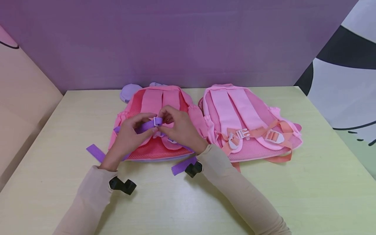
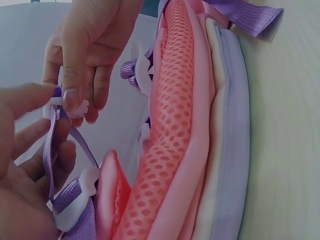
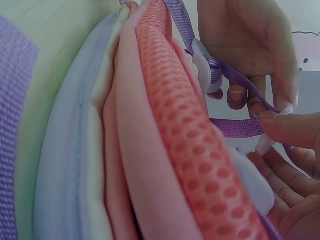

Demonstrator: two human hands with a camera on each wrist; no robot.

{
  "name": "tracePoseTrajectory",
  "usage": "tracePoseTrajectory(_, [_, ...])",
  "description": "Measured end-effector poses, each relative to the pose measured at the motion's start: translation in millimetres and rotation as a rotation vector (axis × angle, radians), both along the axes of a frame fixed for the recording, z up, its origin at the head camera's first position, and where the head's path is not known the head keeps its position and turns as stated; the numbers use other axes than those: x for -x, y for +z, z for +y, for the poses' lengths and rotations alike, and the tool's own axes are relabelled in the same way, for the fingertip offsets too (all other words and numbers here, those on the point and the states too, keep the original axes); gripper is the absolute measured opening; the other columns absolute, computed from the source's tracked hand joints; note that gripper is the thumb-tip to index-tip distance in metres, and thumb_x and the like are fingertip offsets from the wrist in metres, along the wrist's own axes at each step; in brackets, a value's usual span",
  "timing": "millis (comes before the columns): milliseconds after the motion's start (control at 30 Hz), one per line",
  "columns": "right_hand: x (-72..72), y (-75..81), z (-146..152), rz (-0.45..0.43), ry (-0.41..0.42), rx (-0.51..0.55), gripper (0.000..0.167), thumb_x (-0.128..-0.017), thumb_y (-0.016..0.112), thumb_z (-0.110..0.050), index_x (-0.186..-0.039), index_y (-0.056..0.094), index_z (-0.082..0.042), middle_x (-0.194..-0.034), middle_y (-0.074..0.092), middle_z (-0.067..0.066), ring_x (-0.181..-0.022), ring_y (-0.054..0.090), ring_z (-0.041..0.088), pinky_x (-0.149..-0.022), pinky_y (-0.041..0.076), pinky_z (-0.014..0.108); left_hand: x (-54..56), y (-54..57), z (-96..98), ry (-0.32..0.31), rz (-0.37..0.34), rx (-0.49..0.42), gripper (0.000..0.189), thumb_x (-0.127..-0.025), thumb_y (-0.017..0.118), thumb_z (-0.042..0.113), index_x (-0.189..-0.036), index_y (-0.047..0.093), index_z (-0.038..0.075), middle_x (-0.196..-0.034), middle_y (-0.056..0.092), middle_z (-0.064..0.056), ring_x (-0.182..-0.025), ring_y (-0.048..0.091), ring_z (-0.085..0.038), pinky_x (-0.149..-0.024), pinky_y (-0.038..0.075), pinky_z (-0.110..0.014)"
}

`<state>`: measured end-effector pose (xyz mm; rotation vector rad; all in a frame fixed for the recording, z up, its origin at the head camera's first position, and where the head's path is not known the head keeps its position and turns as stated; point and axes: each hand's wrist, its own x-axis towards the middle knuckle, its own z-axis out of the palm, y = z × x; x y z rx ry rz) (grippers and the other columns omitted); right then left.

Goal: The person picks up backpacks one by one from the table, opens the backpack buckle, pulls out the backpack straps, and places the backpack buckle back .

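A red and pink backpack (image 1: 151,101) lies on the table with its shoulder straps facing up. Above it, my left hand (image 1: 129,132) pinches a purple webbing strap (image 1: 144,126) beside a small white buckle (image 1: 155,121). From the other side my right hand (image 1: 183,130) pinches the buckle where the webbing loops through it. The left wrist view has both hands' fingertips close together around the buckle, partly hiding it. A white strap adjuster (image 2: 77,197) with purple webbing hangs below the left fingers. In the right wrist view the right thumb presses on the buckle (image 3: 266,140).
A pink backpack (image 1: 226,107) lies against the red one on the right, with orange straps and a white clip (image 1: 242,133). Purple strap ends (image 1: 96,152) trail onto the table (image 1: 164,205). A purple partition (image 1: 182,42) stands behind.
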<state>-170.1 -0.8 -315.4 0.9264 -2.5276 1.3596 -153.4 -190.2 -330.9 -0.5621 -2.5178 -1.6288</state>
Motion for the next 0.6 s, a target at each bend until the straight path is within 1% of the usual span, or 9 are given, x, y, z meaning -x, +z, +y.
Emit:
tracePoseTrajectory(167, [0.5,0.0,-0.2,-0.003,0.009,-0.015,0.027,-0.08,0.074,-0.01,-0.1,0.057,-0.004,-0.094,0.066,0.008,-0.088,0.066,0.018,-0.083,0.054,0.027,0.1,-0.1,0.6,0.013,0.012,0.017,0.039,-0.085,0.071,0.011,-0.123,0.062,0.007,-0.108,0.065,-0.015,-0.095,0.057,-0.023,-0.08,0.047,-0.016])
tracePoseTrajectory(300, [1.4,1.0,1.7,-0.025,0.026,-0.029,0.027,-0.081,0.074,-0.013,-0.101,0.059,-0.003,-0.095,0.067,0.009,-0.09,0.066,0.02,-0.085,0.054,0.029,0.0,-0.5,0.2,0.027,0.013,0.028,0.037,-0.086,0.07,0.012,-0.122,0.063,0.008,-0.112,0.065,-0.014,-0.1,0.059,-0.024,-0.084,0.046,-0.017])
tracePoseTrajectory(367, [2.3,1.5,2.9,-0.037,0.033,-0.031,0.026,-0.082,0.073,-0.013,-0.102,0.06,-0.003,-0.096,0.067,0.009,-0.092,0.066,0.021,-0.086,0.054,0.03,0.5,-1.1,0.2,0.03,0.012,0.033,0.036,-0.086,0.069,0.011,-0.121,0.063,0.008,-0.114,0.065,-0.013,-0.102,0.06,-0.024,-0.086,0.047,-0.021])
tracePoseTrajectory(467, [3.2,1.6,4.2,-0.048,0.044,-0.02,0.023,-0.082,0.07,-0.01,-0.102,0.062,-0.003,-0.097,0.067,0.009,-0.093,0.066,0.021,-0.087,0.053,0.031,0.3,-1.1,0.5,0.033,0.017,0.045,0.035,-0.086,0.069,0.009,-0.121,0.063,0.007,-0.114,0.065,-0.014,-0.103,0.06,-0.026,-0.09,0.049,-0.032])
tracePoseTrajectory(533, [3.6,1.2,4.3,-0.045,0.055,0.001,0.023,-0.082,0.068,-0.008,-0.103,0.062,-0.002,-0.097,0.067,0.009,-0.093,0.067,0.021,-0.087,0.053,0.032,0.0,-0.6,1.0,0.031,0.02,0.048,0.035,-0.086,0.068,0.008,-0.121,0.063,0.005,-0.115,0.065,-0.015,-0.103,0.06,-0.027,-0.092,0.049,-0.039])
tracePoseTrajectory(600, [3.4,0.7,3.6,-0.045,0.067,0.033,0.022,-0.082,0.067,-0.007,-0.102,0.062,0.0,-0.096,0.067,0.011,-0.092,0.067,0.021,-0.088,0.054,0.033,-0.3,-0.1,1.4,0.034,0.025,0.054,0.034,-0.086,0.068,0.008,-0.12,0.063,0.004,-0.113,0.065,-0.016,-0.102,0.06,-0.028,-0.092,0.049,-0.042])
